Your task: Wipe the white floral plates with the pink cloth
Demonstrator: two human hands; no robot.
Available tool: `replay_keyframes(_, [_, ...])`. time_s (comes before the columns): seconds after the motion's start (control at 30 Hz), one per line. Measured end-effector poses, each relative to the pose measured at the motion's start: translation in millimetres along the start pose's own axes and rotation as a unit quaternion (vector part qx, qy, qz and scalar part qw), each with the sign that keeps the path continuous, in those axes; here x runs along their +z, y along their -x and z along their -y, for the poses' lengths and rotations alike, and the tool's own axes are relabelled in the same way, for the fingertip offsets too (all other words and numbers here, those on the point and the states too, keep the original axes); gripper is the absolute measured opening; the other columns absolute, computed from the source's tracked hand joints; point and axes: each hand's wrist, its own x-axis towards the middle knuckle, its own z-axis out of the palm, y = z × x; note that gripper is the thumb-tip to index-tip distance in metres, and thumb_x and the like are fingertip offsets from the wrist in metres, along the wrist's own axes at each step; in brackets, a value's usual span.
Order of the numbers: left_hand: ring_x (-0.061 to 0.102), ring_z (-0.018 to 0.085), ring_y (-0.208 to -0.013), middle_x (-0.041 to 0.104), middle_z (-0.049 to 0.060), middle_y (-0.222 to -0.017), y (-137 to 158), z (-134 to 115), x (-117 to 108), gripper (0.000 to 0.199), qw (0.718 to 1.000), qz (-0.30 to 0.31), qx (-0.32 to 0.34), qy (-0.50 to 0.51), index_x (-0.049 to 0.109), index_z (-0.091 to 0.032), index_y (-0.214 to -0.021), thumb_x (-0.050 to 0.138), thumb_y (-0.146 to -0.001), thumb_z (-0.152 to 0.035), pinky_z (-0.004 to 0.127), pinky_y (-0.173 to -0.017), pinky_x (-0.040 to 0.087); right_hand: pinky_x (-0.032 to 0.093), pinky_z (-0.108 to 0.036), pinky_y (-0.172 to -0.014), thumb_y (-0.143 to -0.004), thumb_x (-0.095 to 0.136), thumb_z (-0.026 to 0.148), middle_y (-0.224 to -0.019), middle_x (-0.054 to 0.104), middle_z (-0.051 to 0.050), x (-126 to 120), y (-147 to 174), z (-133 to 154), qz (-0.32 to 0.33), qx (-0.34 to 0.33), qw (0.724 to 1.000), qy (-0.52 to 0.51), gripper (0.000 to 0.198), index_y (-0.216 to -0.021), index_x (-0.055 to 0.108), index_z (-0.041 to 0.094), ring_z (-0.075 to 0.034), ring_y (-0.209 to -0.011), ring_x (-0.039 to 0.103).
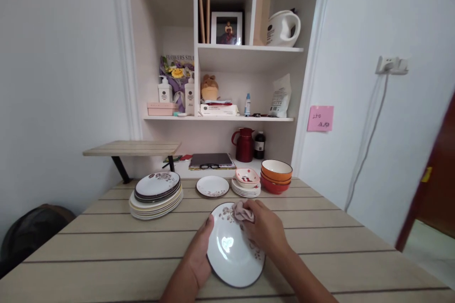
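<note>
A white plate (231,255) with a dark rim and brown flower print is tilted up above the wooden table (149,251). My left hand (199,253) grips its left edge, thumb on the front and fingers hidden behind. Bunched in my right hand (265,227) is a pale pink cloth (243,211), pressed against the plate's upper right rim. Just beyond lies another flower-printed plate (212,185), flat on the table.
A stack of plates (156,196) stands at the left, below a small raised shelf (133,148). Small dishes (246,184) and orange and red bowls (276,176) are stacked at the back right. Behind them are a red thermos jug (244,145), a dark bottle (259,146) and a laptop (210,159).
</note>
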Motion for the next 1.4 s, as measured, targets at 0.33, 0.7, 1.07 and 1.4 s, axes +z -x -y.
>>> replay_keyframes(0.33, [0.066, 0.029, -0.099, 0.068, 0.016, -0.111, 0.9, 2.8, 8.1, 0.065, 1.000, -0.004, 0.019, -0.011, 0.050, -0.015, -0.130, 0.062, -0.078, -0.051, 0.042, -0.093, 0.044, 0.031, -0.024, -0.063, -0.075, 0.054, 0.016, -0.102, 0.056, -0.003, 17.2, 5.3, 35.0, 0.026, -0.083, 0.996, -0.023, 0.028, -0.100, 0.060, 0.027, -0.016, -0.081, 0.056])
replay_keyframes(0.7, [0.069, 0.028, -0.087, 0.073, 0.016, -0.094, 6.1, -1.1, 12.8, 0.066, 0.999, 0.017, -0.036, -0.015, 0.060, -0.011, -0.114, 0.054, -0.076, -0.064, 0.040, -0.081, 0.051, 0.033, -0.024, -0.067, -0.074, 0.059, 0.021, -0.091, 0.057, -0.001, 11.3, 23.6, 35.6, 0.155, -0.259, 0.950, -0.074, 0.015, -0.088, 0.064, 0.025, -0.016, -0.082, 0.053])
replay_keyframes(1.07, [0.067, 0.029, -0.095, 0.071, 0.015, -0.103, 7.2, -3.8, 14.9, 0.064, 0.999, 0.040, -0.024, -0.010, 0.055, -0.014, -0.123, 0.051, -0.080, -0.061, 0.042, -0.091, 0.046, 0.033, -0.026, -0.066, -0.077, 0.059, 0.029, -0.098, 0.057, -0.002, 3.1, 5.4, 31.0, 0.091, -0.158, 0.983, 0.011, 0.031, -0.107, 0.064, 0.034, -0.018, -0.084, 0.056])
replay_keyframes(1.4, [0.066, 0.030, -0.099, 0.070, 0.018, -0.106, 8.3, -2.5, 12.1, 0.060, 0.998, -0.015, 0.045, -0.044, 0.052, -0.010, -0.128, 0.067, -0.077, -0.039, 0.043, -0.095, 0.044, 0.028, -0.027, -0.059, -0.067, 0.059, 0.020, -0.088, 0.066, -0.003, -23.2, 5.8, 1.3, 0.133, -0.061, 0.986, 0.086, 0.021, -0.087, 0.065, 0.025, -0.020, -0.078, 0.061])
